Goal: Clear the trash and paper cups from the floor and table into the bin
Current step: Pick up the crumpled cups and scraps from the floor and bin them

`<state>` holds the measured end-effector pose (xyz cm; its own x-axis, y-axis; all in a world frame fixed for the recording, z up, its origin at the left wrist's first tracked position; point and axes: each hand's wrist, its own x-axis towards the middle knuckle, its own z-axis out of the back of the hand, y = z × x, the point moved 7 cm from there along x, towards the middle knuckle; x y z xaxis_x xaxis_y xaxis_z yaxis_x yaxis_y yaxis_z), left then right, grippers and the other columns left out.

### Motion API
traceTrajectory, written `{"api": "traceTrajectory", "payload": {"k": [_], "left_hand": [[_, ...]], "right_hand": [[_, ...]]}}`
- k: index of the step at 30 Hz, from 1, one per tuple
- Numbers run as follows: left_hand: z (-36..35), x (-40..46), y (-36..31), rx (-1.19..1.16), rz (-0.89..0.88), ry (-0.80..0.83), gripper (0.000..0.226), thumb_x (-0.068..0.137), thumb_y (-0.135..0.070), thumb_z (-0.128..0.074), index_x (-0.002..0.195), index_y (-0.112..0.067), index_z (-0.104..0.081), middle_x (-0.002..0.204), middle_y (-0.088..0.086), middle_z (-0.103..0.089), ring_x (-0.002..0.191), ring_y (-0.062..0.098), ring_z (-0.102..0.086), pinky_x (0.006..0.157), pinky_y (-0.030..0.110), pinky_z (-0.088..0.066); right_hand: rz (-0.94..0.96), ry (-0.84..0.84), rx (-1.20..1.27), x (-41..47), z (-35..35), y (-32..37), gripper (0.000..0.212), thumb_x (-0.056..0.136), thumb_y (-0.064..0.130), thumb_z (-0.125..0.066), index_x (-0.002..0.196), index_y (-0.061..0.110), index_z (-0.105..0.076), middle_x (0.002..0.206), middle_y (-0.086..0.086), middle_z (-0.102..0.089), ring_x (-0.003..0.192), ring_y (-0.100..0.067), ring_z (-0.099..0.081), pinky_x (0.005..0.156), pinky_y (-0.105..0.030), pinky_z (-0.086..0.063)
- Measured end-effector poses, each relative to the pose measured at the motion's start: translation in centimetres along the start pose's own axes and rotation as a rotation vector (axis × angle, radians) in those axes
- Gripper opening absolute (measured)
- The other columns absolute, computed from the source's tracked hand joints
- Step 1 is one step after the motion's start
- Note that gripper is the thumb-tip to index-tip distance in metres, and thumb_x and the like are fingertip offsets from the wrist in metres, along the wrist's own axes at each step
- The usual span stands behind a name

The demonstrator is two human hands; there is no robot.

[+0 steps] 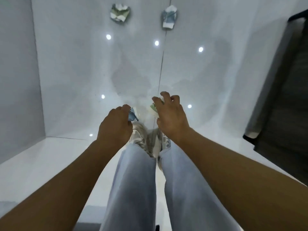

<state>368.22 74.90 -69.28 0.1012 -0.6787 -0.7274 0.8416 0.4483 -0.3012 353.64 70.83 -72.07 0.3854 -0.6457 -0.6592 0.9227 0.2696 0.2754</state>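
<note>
My left hand (115,125) grips a crushed blue-and-white paper cup (132,115) low over the floor, just ahead of my shoes. My right hand (170,112) curls its fingers round a crushed green-and-white paper cup (154,108); most of that cup is hidden by the hand. Farther ahead on the glossy white floor lie two more crushed cups: a green-and-white one (120,13) and a blue-and-white one (169,17). No bin is in view.
A white wall (18,77) runs along the left. A dark piece of furniture (283,97) stands at the right edge. My legs in light jeans (138,180) and pale shoes (141,137) fill the lower middle. Ceiling lights reflect on the floor tiles.
</note>
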Motion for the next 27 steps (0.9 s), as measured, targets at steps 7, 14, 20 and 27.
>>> {"api": "traceTrajectory", "payload": {"k": [7, 14, 20, 27], "left_hand": [[13.2, -9.4, -9.8, 0.109, -0.154, -0.026, 0.029, 0.084, -0.002, -0.049, 0.109, -0.011, -0.060, 0.108, 0.005, -0.063, 0.100, 0.029, -0.057, 0.079, 0.042, -0.051], [20.8, -20.3, -19.4, 0.273, -0.403, -0.032, 0.030, 0.083, 0.000, -0.049, 0.110, -0.010, -0.057, 0.106, 0.005, -0.062, 0.100, 0.027, -0.055, 0.073, 0.035, -0.047], [20.5, -31.7, -24.6, 0.552, -0.645, 0.058, 0.033, 0.086, -0.002, -0.046, 0.117, -0.012, -0.055, 0.114, 0.006, -0.058, 0.106, 0.024, -0.053, 0.079, 0.038, -0.050], [16.6, -42.8, -30.1, 0.728, -0.885, 0.133, 0.032, 0.087, -0.002, -0.045, 0.117, -0.010, -0.052, 0.113, 0.008, -0.057, 0.105, 0.025, -0.052, 0.074, 0.035, -0.046]], "right_hand": [[-0.096, -0.081, 0.080, -12.8, 15.9, 2.7, 0.064, 0.081, 0.008, -0.062, 0.139, 0.019, -0.036, 0.143, -0.009, -0.030, 0.118, -0.034, -0.038, 0.088, -0.037, -0.046], [-0.262, -0.277, 0.117, -27.1, 26.0, 4.0, 0.062, 0.080, 0.008, -0.062, 0.136, 0.018, -0.038, 0.142, -0.010, -0.032, 0.115, -0.034, -0.041, 0.086, -0.038, -0.044], [-0.445, -0.314, 0.206, -41.0, 26.7, 4.8, 0.062, 0.083, 0.012, -0.062, 0.138, 0.020, -0.035, 0.146, -0.009, -0.028, 0.122, -0.034, -0.038, 0.095, -0.039, -0.042], [-0.713, -0.386, 0.400, -55.1, 25.1, 3.3, 0.062, 0.083, 0.015, -0.066, 0.137, 0.019, -0.038, 0.143, -0.010, -0.033, 0.120, -0.033, -0.041, 0.096, -0.041, -0.045]]}}
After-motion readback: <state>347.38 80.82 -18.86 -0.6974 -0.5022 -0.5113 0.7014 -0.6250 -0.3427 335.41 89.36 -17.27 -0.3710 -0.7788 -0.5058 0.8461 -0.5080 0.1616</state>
